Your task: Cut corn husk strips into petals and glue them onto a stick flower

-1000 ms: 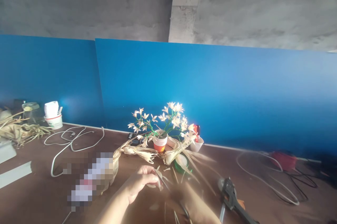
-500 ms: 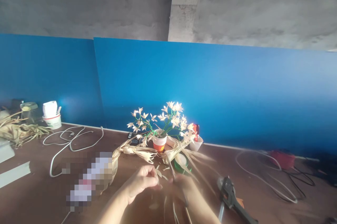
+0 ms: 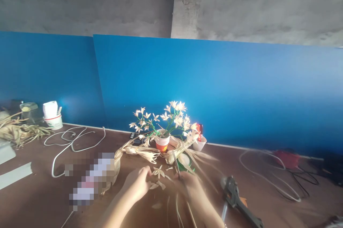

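My left hand [image 3: 138,182] is closed in a pinch, thumb and index finger together. A small pale flower of dried husk [image 3: 158,172] shows right at its fingertips and appears held there. Close below lie loose cream petals [image 3: 160,185]. My right hand [image 3: 190,185] is closed around slim metal tweezers [image 3: 176,160], whose tips point up and away from me. Beyond both hands stands a paper cup [image 3: 162,144] with green-stemmed cream flowers [image 3: 178,120]. A green-rimmed round container [image 3: 184,162] sits just past my right hand.
Dried husks [image 3: 142,152] lie around the cup. To the right is a black glue gun [image 3: 235,199], with a red object [image 3: 288,159] and cables farther off. A white cable [image 3: 71,144], a white tub [image 3: 54,122] and more husks [image 3: 20,133] are at left. A blue partition [image 3: 214,88] stands behind.
The husk flower now shows at my left fingertips, and my left hand has shifted slightly left. My right hand, blurred before, is steadier, with the tweezers plainer to see.
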Motion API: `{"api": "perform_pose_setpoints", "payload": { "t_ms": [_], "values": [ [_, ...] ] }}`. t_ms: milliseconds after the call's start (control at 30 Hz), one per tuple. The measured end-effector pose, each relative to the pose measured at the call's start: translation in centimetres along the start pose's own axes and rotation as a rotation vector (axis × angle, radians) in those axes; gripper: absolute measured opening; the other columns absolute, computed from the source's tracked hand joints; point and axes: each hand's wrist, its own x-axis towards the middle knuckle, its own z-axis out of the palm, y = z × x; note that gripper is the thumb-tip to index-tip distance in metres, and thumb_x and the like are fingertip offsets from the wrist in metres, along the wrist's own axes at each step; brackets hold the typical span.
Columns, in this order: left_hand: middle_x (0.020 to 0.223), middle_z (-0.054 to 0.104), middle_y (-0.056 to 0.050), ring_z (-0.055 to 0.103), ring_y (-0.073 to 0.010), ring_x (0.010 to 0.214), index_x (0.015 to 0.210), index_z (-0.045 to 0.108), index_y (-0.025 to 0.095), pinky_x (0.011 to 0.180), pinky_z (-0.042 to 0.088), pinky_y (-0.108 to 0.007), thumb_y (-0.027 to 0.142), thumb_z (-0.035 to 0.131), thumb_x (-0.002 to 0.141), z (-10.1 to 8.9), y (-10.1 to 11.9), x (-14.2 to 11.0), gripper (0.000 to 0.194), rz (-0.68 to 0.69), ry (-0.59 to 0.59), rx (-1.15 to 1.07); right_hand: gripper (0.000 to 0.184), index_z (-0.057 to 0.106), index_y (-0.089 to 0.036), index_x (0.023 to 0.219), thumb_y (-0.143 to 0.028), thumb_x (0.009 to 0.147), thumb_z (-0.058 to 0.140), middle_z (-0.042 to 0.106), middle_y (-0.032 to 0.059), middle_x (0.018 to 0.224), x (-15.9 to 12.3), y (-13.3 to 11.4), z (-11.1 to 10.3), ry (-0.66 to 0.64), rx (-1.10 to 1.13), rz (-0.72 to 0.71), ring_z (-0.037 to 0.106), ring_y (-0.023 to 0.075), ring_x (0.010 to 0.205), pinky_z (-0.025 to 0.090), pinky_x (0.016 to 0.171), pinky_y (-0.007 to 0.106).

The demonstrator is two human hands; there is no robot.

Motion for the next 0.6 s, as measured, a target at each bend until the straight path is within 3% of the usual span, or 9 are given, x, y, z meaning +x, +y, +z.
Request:
{"api": "perform_pose_setpoints", "payload": {
  "t_ms": [67,167,267,333,467,600],
  "values": [
    [0.066,0.061,0.0,0.057,-0.0221,0.067,0.072,0.063,0.025,0.064,0.033,-0.029,0.013,0.063,0.065,-0.3,0.4,-0.1,0.014,0.015,0.025,0.068,0.033,0.064,-0.014,0.067,-0.044,0.062,0.075,0.049,-0.0024,0.051,0.1,0.1,0.0,0.005,-0.03,0.005,0.042,0.0089,0.047,0.029,0.043,0.021],
    [0.076,0.067,-0.003,0.06,-0.0233,0.078,0.073,0.065,0.023,0.07,0.038,-0.03,0.015,0.059,0.071,-0.1,1.3,-0.3,0.01,0.092,-0.045,0.15,0.029,0.066,-0.014,0.067,-0.042,0.065,0.071,0.051,-0.0012,0.052,0.4,0.9,0.0,0.01,-0.049,0.002,0.045,0.01,0.046,0.03,0.042,0.02],
    [0.088,0.071,-0.003,0.062,-0.0225,0.088,0.088,0.068,0.023,0.078,0.042,-0.032,0.012,0.055,0.074,1.4,1.4,-0.4,0.022,0.29,-0.083,0.163,0.031,0.066,-0.013,0.067,-0.044,0.066,0.07,0.053,-0.0001,0.05,0.8,2.0,-0.1,0.0,-0.053,-0.006,0.045,0.0104,0.044,0.029,0.041,0.02],
    [0.093,0.071,-0.006,0.061,-0.0227,0.091,0.093,0.067,0.02,0.083,0.042,-0.034,0.005,0.054,0.069,2.8,1.0,-0.3,0.032,0.412,-0.056,0.185,0.034,0.067,-0.013,0.067,-0.046,0.063,0.072,0.054,0.0001,0.047,1.1,2.4,-0.2,-0.009,-0.047,0.005,0.045,0.0104,0.042,0.03,0.04,0.02],
    [0.081,0.069,-0.006,0.06,-0.0235,0.084,0.075,0.065,0.019,0.078,0.041,-0.036,0.004,0.054,0.069,4.4,0.6,0.0,0.02,0.456,-0.032,0.271,0.035,0.07,-0.014,0.071,-0.048,0.061,0.074,0.056,0.0011,0.049,0.9,2.2,-0.3,-0.037,-0.018,-0.009,0.048,0.0121,0.045,0.034,0.042,0.021],
    [0.084,0.066,-0.006,0.056,-0.023,0.084,0.076,0.062,0.018,0.077,0.039,-0.036,0.005,0.051,0.073,4.1,1.5,-0.3,0.017,0.487,-0.044,0.25,0.031,0.07,-0.014,0.071,-0.044,0.064,0.074,0.059,0.003,0.054,0.7,1.9,-0.2,-0.013,-0.052,-0.042,0.051,0.0138,0.049,0.036,0.044,0.022]
  ]
}}
